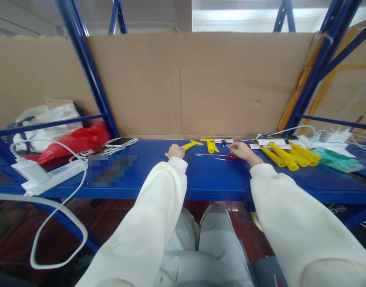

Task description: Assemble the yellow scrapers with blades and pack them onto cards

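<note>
Your sleeves (135, 223) reach forward; at the bench (212, 177), your left hand (175, 151) grips a yellow piece (190, 146), seemingly to steady it; your right hand (240, 150) bends beside the red-handled tool (232, 156), handily placed, its hold unclear

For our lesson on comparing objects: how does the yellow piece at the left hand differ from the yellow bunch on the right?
The yellow piece is held by the left hand; the yellow bunch lies on the blue shelf. The yellow piece is single, while the yellow bunch has several. The yellow piece shows a crosswise far end; the yellow bunch shows round near ends. Both are yellow.
</note>
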The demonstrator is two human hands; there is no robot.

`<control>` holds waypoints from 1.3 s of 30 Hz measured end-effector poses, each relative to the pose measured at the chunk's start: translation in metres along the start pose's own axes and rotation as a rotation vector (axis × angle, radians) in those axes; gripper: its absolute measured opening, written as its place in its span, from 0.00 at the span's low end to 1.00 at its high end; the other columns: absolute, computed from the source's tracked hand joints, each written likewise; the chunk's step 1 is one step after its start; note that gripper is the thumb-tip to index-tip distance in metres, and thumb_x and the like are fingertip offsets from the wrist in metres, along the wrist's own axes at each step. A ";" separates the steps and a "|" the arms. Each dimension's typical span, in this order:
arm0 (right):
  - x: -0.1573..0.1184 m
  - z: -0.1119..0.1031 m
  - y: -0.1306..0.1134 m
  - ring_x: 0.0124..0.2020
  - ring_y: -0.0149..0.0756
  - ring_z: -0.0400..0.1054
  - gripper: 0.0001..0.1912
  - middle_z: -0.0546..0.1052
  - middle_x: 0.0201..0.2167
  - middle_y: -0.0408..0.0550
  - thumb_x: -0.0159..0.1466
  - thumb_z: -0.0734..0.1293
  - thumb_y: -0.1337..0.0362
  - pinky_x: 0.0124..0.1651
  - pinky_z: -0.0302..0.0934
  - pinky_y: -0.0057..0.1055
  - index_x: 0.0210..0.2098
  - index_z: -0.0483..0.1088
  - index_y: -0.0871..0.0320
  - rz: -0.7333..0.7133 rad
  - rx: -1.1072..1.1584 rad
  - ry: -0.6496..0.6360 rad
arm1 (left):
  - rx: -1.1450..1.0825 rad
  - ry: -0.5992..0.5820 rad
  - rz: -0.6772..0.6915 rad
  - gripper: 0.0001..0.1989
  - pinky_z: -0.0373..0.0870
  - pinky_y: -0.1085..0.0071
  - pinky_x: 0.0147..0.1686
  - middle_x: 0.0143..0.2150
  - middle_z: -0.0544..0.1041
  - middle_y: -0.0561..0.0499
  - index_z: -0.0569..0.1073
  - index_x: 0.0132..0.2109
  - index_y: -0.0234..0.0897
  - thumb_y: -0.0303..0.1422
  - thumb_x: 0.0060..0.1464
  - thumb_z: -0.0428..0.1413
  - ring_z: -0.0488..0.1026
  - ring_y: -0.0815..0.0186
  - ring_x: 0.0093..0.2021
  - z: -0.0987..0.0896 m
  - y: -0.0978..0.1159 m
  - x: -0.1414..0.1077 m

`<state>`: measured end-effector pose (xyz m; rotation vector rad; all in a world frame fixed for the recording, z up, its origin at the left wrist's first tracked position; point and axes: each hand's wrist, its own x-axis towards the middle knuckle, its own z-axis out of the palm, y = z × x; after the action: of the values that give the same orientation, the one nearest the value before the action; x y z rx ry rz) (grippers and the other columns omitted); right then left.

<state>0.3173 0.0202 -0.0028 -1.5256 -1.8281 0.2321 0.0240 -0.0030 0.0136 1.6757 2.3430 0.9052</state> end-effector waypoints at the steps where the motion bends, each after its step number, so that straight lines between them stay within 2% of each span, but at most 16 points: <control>1: 0.000 0.000 0.001 0.27 0.33 0.74 0.10 0.79 0.24 0.45 0.54 0.65 0.77 0.37 0.70 0.26 0.30 0.76 0.59 -0.001 -0.002 0.002 | -0.016 0.002 -0.011 0.14 0.66 0.50 0.56 0.53 0.80 0.39 0.78 0.50 0.40 0.35 0.60 0.54 0.75 0.49 0.57 0.001 0.000 0.001; 5: 0.000 0.001 0.001 0.27 0.33 0.75 0.10 0.79 0.24 0.45 0.55 0.65 0.77 0.37 0.70 0.26 0.30 0.76 0.59 0.007 -0.009 0.000 | -0.047 -0.021 -0.031 0.14 0.63 0.46 0.58 0.53 0.79 0.37 0.78 0.50 0.40 0.34 0.58 0.56 0.74 0.46 0.59 0.001 -0.001 0.003; 8: -0.001 0.000 -0.001 0.27 0.32 0.75 0.10 0.79 0.24 0.46 0.55 0.65 0.77 0.37 0.70 0.26 0.29 0.76 0.60 0.021 -0.013 0.000 | -0.039 -0.034 -0.038 0.16 0.63 0.46 0.59 0.58 0.76 0.35 0.77 0.51 0.37 0.32 0.58 0.54 0.71 0.46 0.61 0.001 -0.001 0.001; 12: -0.001 0.000 -0.003 0.27 0.33 0.75 0.10 0.79 0.25 0.46 0.54 0.65 0.78 0.37 0.69 0.26 0.29 0.75 0.60 0.025 -0.009 -0.013 | -0.035 0.078 -0.037 0.20 0.65 0.42 0.56 0.62 0.71 0.33 0.73 0.57 0.36 0.33 0.59 0.51 0.66 0.43 0.64 0.002 0.000 -0.004; 15: 0.000 0.000 -0.002 0.27 0.33 0.75 0.10 0.80 0.25 0.46 0.53 0.65 0.78 0.37 0.69 0.26 0.29 0.75 0.60 0.028 -0.005 -0.020 | -0.026 0.119 0.057 0.21 0.62 0.40 0.58 0.63 0.71 0.37 0.70 0.59 0.41 0.29 0.59 0.49 0.64 0.49 0.65 0.007 0.000 -0.006; 18: 0.001 0.000 0.000 0.28 0.33 0.74 0.10 0.79 0.24 0.45 0.53 0.65 0.77 0.37 0.69 0.26 0.29 0.76 0.60 0.013 -0.001 -0.022 | 0.007 0.060 0.190 0.24 0.55 0.38 0.63 0.65 0.70 0.44 0.70 0.60 0.47 0.25 0.59 0.48 0.61 0.53 0.67 0.012 -0.001 -0.006; 22: 0.001 0.000 0.000 0.28 0.33 0.74 0.10 0.80 0.25 0.45 0.53 0.65 0.77 0.37 0.69 0.26 0.28 0.76 0.59 0.016 -0.002 -0.025 | 0.024 0.013 0.222 0.25 0.53 0.37 0.64 0.65 0.70 0.46 0.70 0.61 0.50 0.26 0.59 0.48 0.62 0.52 0.67 0.014 -0.003 -0.004; 29: -0.002 -0.001 -0.005 0.29 0.34 0.75 0.11 0.81 0.26 0.47 0.54 0.64 0.77 0.38 0.69 0.27 0.30 0.76 0.60 0.053 -0.009 -0.033 | 0.030 -0.074 0.117 0.24 0.58 0.42 0.61 0.56 0.78 0.44 0.72 0.59 0.46 0.26 0.56 0.51 0.70 0.49 0.61 0.006 0.000 -0.007; 34: -0.003 -0.001 -0.009 0.30 0.35 0.76 0.10 0.81 0.27 0.48 0.55 0.65 0.78 0.36 0.69 0.26 0.30 0.76 0.61 0.061 -0.022 -0.026 | 0.083 -0.092 0.087 0.21 0.57 0.45 0.60 0.58 0.76 0.37 0.71 0.59 0.39 0.32 0.58 0.54 0.70 0.46 0.62 -0.002 0.003 -0.012; 37: -0.004 -0.002 -0.010 0.29 0.35 0.76 0.10 0.81 0.28 0.48 0.55 0.65 0.78 0.36 0.69 0.25 0.30 0.76 0.61 0.057 -0.027 -0.029 | 0.142 -0.086 0.078 0.24 0.54 0.43 0.61 0.59 0.74 0.31 0.69 0.60 0.34 0.38 0.59 0.55 0.69 0.43 0.62 -0.004 0.004 -0.014; 39: -0.005 -0.003 -0.009 0.30 0.34 0.76 0.11 0.81 0.28 0.47 0.55 0.65 0.78 0.36 0.69 0.25 0.30 0.76 0.61 0.055 -0.033 -0.032 | 0.181 -0.058 0.090 0.25 0.53 0.42 0.62 0.60 0.73 0.29 0.67 0.61 0.33 0.38 0.59 0.54 0.67 0.42 0.64 -0.003 0.003 -0.014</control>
<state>0.3118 0.0128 0.0024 -1.6047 -1.8250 0.2551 0.0308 -0.0164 0.0147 1.8605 2.3912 0.6649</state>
